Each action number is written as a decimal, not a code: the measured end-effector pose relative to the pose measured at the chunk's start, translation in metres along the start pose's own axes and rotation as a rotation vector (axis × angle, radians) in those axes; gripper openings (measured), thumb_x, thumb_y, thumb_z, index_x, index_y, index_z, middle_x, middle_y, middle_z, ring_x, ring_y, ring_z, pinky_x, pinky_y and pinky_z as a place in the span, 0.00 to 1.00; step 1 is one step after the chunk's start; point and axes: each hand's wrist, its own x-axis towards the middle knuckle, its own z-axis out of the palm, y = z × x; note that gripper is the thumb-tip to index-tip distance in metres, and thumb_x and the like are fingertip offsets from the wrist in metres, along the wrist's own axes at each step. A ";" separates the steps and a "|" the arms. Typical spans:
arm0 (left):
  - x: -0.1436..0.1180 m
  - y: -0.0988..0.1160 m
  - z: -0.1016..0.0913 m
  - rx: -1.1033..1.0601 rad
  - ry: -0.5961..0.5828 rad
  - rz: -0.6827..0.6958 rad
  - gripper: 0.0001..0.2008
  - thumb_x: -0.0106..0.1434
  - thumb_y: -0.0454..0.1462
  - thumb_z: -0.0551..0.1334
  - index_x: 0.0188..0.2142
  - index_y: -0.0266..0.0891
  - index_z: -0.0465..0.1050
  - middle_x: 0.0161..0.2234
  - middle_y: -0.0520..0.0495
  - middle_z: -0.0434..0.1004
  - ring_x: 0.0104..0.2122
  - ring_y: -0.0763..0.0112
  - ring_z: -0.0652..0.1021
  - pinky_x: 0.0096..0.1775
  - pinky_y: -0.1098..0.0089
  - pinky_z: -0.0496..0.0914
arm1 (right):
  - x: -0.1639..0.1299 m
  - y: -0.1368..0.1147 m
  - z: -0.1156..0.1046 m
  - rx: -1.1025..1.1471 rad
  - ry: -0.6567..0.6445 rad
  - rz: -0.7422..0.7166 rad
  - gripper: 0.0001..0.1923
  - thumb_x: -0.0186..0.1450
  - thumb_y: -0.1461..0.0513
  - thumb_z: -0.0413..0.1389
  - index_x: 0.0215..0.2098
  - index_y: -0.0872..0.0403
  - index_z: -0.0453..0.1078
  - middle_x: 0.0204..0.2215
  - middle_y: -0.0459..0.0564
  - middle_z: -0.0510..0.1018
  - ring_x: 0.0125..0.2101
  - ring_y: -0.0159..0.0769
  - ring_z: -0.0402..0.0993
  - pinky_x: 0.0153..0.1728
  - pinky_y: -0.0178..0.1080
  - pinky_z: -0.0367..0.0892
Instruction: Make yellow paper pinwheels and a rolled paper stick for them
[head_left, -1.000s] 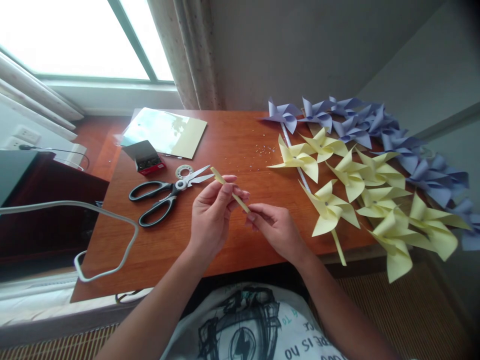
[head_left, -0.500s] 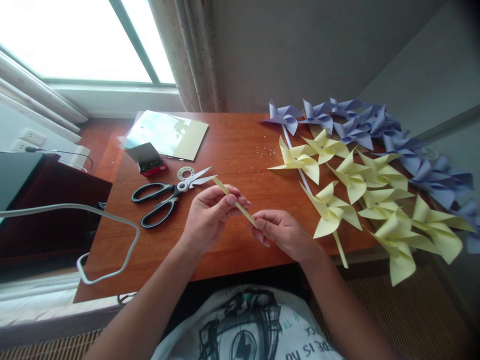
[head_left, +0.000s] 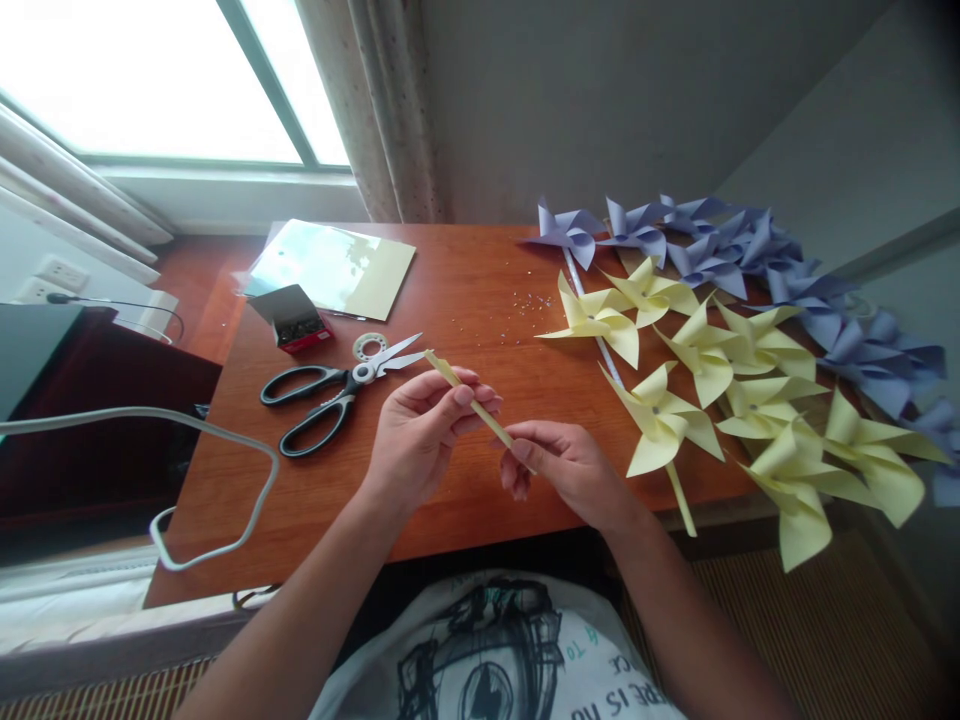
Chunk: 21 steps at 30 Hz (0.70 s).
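A wooden table (head_left: 465, 290) fills the view, and the biggest spread on it is at the right: a band of purple paper pinwheels (head_left: 720, 245) along the far edge, with yellow pinwheels (head_left: 705, 360) lying in front of them, several overlapping and some on thin sticks. At the far left lies a shiny sheet of card (head_left: 334, 268), then black-handled scissors (head_left: 330, 390), a small open box of pins (head_left: 294, 318), a little tape ring (head_left: 369, 347) just beyond the scissor blades, and tiny glittering bits (head_left: 529, 300) scattered mid-table. Above the near edge, the left hand (head_left: 420, 430) and right hand (head_left: 559, 465) are both closed on one thin rolled yellow paper stick (head_left: 472, 400), which slants up to the left, its far end free near the scissor tips. The work in hand looks like rolling or tightening this stick. Keeping it tight would likely call for a steady pinch from both hands and small twists of the fingers so the roll does not spring loose.
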 end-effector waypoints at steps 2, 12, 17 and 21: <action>0.000 -0.001 -0.001 -0.004 -0.013 -0.008 0.11 0.52 0.36 0.76 0.34 0.37 0.80 0.29 0.49 0.83 0.31 0.70 0.84 0.35 0.73 0.79 | 0.000 -0.001 -0.001 0.011 -0.041 0.025 0.15 0.69 0.52 0.58 0.40 0.57 0.77 0.26 0.47 0.80 0.23 0.29 0.75 0.27 0.33 0.71; 0.003 -0.010 0.001 0.042 0.048 0.055 0.10 0.55 0.36 0.75 0.35 0.38 0.79 0.31 0.50 0.83 0.34 0.68 0.84 0.42 0.66 0.80 | 0.007 0.000 0.013 -0.551 0.325 -0.310 0.09 0.69 0.59 0.58 0.44 0.52 0.78 0.37 0.51 0.83 0.37 0.38 0.79 0.42 0.40 0.73; 0.001 -0.010 -0.001 0.048 0.002 0.036 0.09 0.55 0.37 0.75 0.35 0.38 0.80 0.30 0.48 0.83 0.34 0.68 0.84 0.39 0.70 0.79 | 0.009 0.005 0.014 -0.084 0.243 -0.113 0.12 0.68 0.54 0.60 0.41 0.53 0.79 0.27 0.46 0.79 0.29 0.33 0.74 0.33 0.37 0.71; 0.000 -0.006 -0.006 0.024 -0.101 -0.029 0.09 0.56 0.36 0.74 0.36 0.38 0.82 0.30 0.47 0.84 0.32 0.70 0.84 0.36 0.73 0.78 | 0.007 0.006 0.013 0.367 0.044 0.100 0.12 0.65 0.55 0.64 0.36 0.56 0.78 0.23 0.44 0.73 0.23 0.26 0.66 0.26 0.31 0.62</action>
